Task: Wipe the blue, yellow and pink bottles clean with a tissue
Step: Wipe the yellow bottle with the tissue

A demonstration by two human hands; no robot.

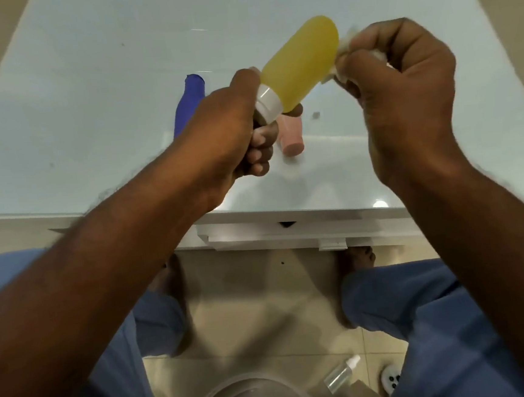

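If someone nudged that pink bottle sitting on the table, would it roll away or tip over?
The pink bottle looks rounded and seems to lie on its side on the glossy table, so it would probably roll rather than tip. It looks small, so likely light, and the smooth top might let it slide.
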